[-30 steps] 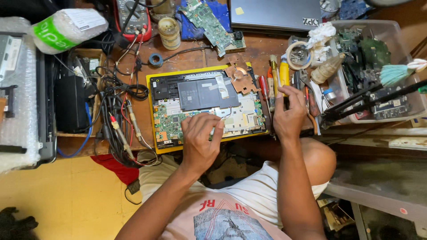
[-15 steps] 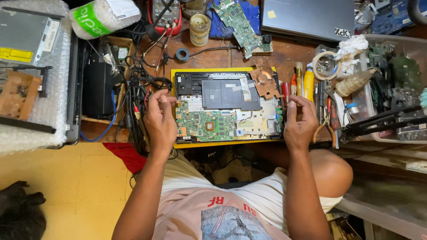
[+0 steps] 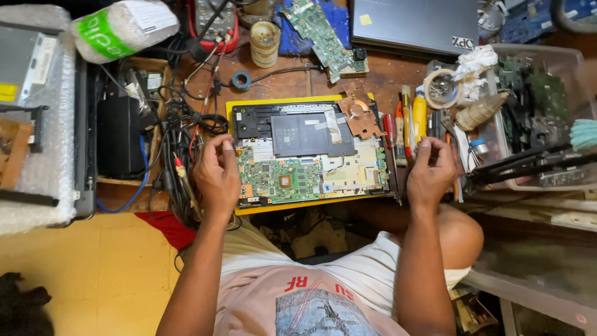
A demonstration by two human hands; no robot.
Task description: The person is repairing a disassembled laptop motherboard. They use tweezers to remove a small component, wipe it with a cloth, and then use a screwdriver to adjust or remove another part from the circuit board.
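Note:
An opened laptop base [image 3: 311, 155] lies on a yellow mat [image 3: 283, 205], showing a green circuit board [image 3: 277, 177] and a black battery [image 3: 311, 134]. My left hand [image 3: 216, 177] is at the base's left edge with its fingers curled onto the rim. At the base's right side, my right hand [image 3: 432, 171] hovers over a row of screwdrivers [image 3: 404, 127], fingers pinched together. Whether it holds anything is hidden. A copper heat sink [image 3: 357, 117] rests on the base's upper right corner.
A tangle of cables and probes [image 3: 180, 134] lies left of the mat beside a black box [image 3: 121, 134]. A closed laptop [image 3: 413, 25], a loose green board [image 3: 317, 31] and a jar [image 3: 265, 42] sit at the back. At right, a clear bin of parts [image 3: 535, 93].
My left hand went from the board's middle to the base's left edge. My right hand drew back from the screwdrivers toward me. The view has shifted closer.

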